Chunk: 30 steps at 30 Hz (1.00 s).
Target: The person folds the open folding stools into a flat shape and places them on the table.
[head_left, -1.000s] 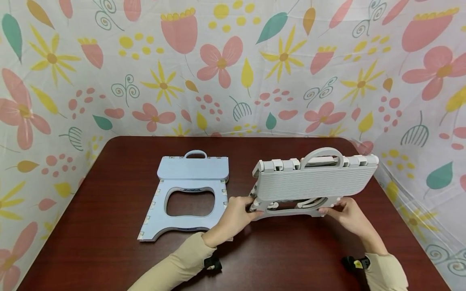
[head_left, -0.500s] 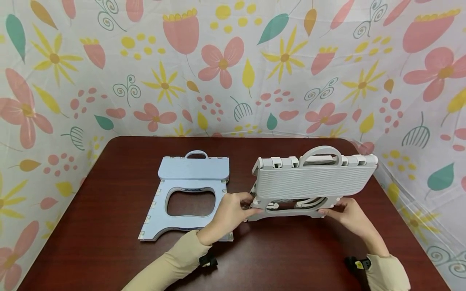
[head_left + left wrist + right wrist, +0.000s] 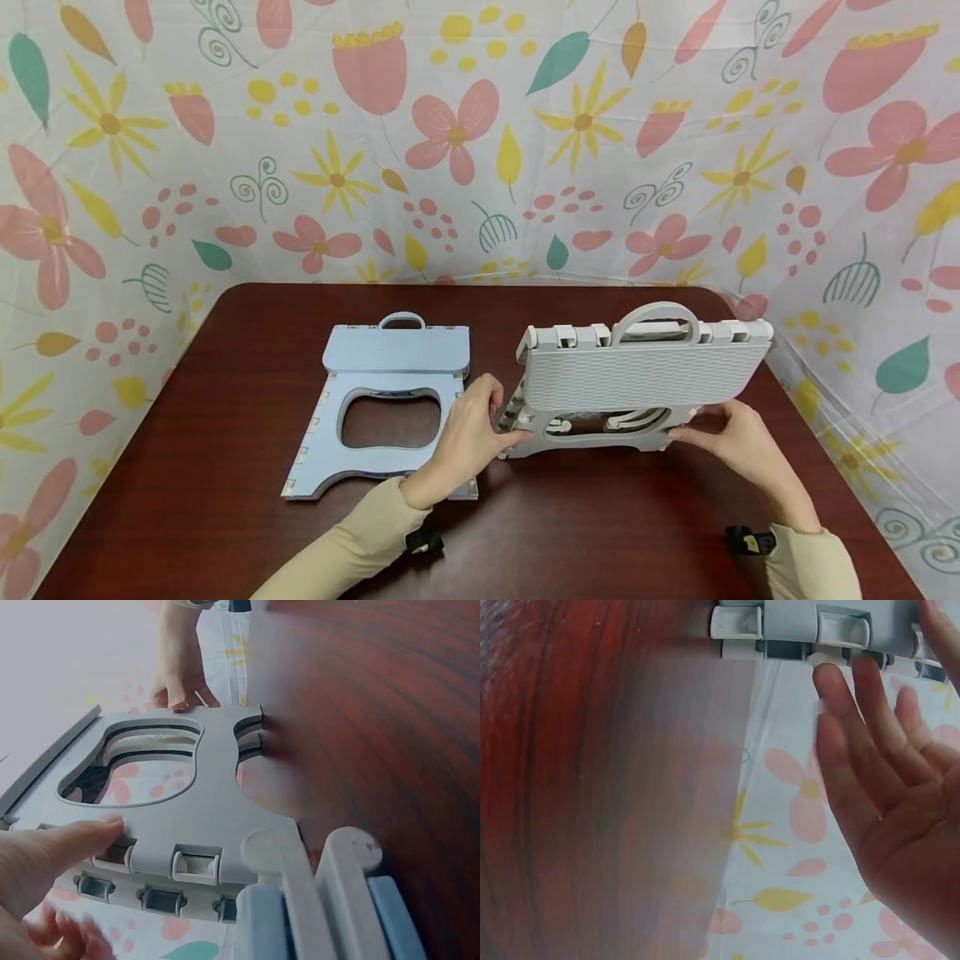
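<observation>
A backdrop [image 3: 480, 225] of pink, yellow and teal flowers is hanging behind a dark reddish-brown wooden table [image 3: 585, 533]. The person's left hand [image 3: 471, 425] is resting its thumb on a light-grey folding step stool [image 3: 630, 375], the other fingers loosely bent and gripping nothing. The right hand [image 3: 735, 437] is laying its thumb at the stool's right edge, its remaining fingers relaxed and spread near the hinges. The grey stool is standing at the table's right side, folded, its arched handle [image 3: 660, 310] pointing up. A pale-blue folding step stool [image 3: 393, 380] is lying flat to the left, the left forearm crossing its near right corner. Beige sleeves [image 3: 352, 533] and black wrist straps [image 3: 424, 540] are showing at the bottom.

Compared with half a second ago, the left fingers are sitting farther from the grey stool's side. The left wrist view is blurring those fingertips; the right wrist view is cutting off the right thumb.
</observation>
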Motion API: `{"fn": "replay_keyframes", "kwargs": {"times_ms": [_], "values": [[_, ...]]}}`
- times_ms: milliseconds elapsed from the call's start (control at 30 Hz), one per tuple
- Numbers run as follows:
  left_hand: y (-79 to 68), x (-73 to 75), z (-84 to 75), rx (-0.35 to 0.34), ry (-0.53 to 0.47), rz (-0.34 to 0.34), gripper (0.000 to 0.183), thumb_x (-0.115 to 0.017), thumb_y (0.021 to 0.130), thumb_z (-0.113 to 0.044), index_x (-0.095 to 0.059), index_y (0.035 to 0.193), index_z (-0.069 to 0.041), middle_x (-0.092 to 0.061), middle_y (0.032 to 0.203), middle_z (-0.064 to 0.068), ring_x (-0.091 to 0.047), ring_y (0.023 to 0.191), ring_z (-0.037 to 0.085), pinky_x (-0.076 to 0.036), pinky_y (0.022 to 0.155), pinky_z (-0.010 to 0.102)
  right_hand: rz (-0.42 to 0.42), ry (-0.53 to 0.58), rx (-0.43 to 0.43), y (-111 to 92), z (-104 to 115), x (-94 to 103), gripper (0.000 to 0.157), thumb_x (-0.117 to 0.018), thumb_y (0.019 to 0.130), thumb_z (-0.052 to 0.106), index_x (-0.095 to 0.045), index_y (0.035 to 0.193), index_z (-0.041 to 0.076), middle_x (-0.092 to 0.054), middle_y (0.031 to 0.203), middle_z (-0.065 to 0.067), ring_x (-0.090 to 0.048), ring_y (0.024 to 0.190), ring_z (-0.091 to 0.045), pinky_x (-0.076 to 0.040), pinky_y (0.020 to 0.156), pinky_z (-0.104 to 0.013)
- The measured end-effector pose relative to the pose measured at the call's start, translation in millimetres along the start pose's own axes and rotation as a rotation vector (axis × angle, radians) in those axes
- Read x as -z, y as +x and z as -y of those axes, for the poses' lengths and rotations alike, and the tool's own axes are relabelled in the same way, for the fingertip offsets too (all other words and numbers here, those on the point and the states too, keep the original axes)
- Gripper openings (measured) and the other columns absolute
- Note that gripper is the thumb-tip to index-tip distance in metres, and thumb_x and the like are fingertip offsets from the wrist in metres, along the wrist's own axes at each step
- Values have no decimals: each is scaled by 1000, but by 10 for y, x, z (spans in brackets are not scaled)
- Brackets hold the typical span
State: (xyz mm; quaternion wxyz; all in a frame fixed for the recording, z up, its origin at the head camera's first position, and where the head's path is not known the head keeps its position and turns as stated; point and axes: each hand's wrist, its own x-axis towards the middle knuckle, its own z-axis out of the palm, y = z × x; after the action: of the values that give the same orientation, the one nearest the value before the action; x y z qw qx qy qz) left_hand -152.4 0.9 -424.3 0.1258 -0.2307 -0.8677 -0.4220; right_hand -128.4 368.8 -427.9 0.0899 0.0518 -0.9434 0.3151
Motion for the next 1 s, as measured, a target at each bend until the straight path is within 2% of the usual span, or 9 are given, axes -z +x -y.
{"fn": "replay_keyframes", "kwargs": {"times_ms": [100,167,267,367,500,633,767,867,1000], "values": [[4,-27,-2,17,-27,6,67,-85,60,-33,-39,102,-10,-40,91,3,-39,82,13,-35,69,23,10,59,53,22,-30,-29,69,-83,64,19,-47,123,13,-51,101,26,-52,82,11,-43,67,-12],[9,-46,2,32,-68,36,84,-86,59,-34,-35,121,-9,-42,108,8,-41,98,18,-39,82,28,26,110,95,39,-51,-55,82,-84,63,12,-39,131,13,-46,110,25,-48,90,10,-40,72,-10],[19,-69,6,76,-130,125,108,-84,60,-37,-18,142,-13,-34,135,11,-36,123,23,-38,97,39,70,178,134,51,-77,-88,94,-83,61,6,-31,139,13,-40,121,26,-40,103,12,-31,81,-7],[26,-92,22,131,-169,226,112,-82,63,-42,-9,146,-21,-27,146,7,-31,133,23,-37,101,45,108,198,127,45,-87,-113,93,-82,64,6,-29,140,13,-36,122,28,-33,109,15,-23,84,-3],[34,-123,55,150,-211,299,103,-78,69,-41,-11,145,-25,-33,145,5,-39,129,23,-40,97,44,139,196,113,38,-80,-146,81,-78,69,9,-33,136,10,-39,120,28,-34,108,16,-22,85,-2],[41,-155,76,121,-233,311,91,-75,73,-38,-19,143,-22,-45,136,3,-51,118,18,-44,92,36,174,205,108,42,-51,-168,79,-76,73,11,-30,137,11,-39,120,26,-37,107,15,-25,84,-3],[42,-180,77,100,-237,318,82,-74,75,-36,-26,140,-20,-52,128,2,-56,109,15,-46,88,31,212,235,118,56,-19,-183,81,-73,76,9,-25,140,14,-39,124,24,-41,106,12,-31,82,-6],[40,-188,70,89,-229,319,78,-74,76,-33,-29,138,-18,-55,124,2,-57,108,15,-47,88,30,226,236,133,65,-3,-197,75,-72,78,9,-27,138,13,-43,120,23,-49,98,9,-38,77,-10],[38,-189,66,86,-229,320,70,-73,78,-29,-32,134,-17,-58,121,2,-58,107,14,-47,87,28,236,262,177,74,18,-215,60,-69,80,7,-35,129,8,-55,104,15,-56,79,1,-42,69,-17]]}}
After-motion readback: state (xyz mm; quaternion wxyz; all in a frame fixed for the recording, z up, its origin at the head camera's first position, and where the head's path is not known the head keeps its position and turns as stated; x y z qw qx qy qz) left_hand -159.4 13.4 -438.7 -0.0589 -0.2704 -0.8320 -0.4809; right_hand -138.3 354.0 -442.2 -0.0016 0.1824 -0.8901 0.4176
